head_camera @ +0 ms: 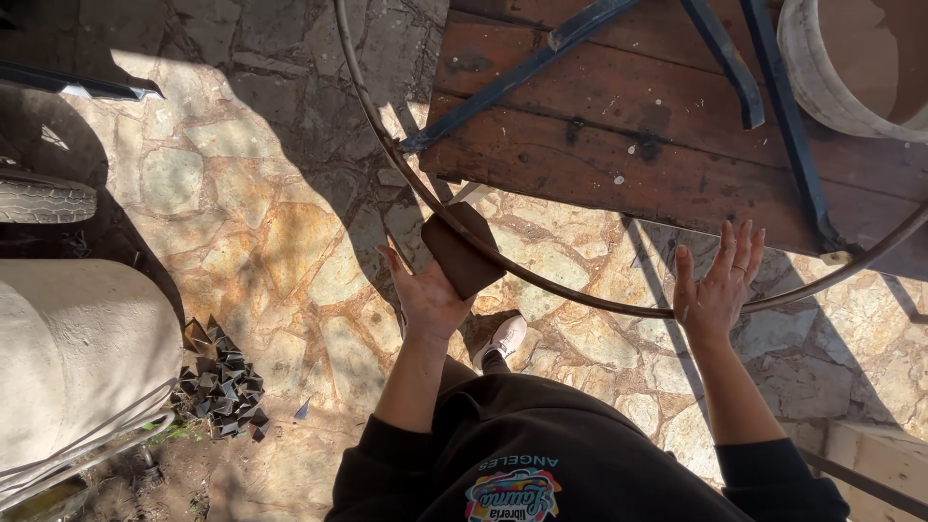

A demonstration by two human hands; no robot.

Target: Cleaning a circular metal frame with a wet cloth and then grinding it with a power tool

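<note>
Currently sanding the metal hoop (pixel 580 295): left hand (pixel 430 295) presses a dark brown sanding block (pixel 462 253) against the ring, fingers wrapped loosely under the block. Right hand (pixel 717 280) is spread flat, palm steadying the hoop further along the same arc. The hoop leans off the near edge of the wooden workbench (pixel 619 145), its low arc hanging over the stone paving (pixel 271 222). Judging by this, next stroke needs the hoop braced firm and block pressure even along the curve.
</note>
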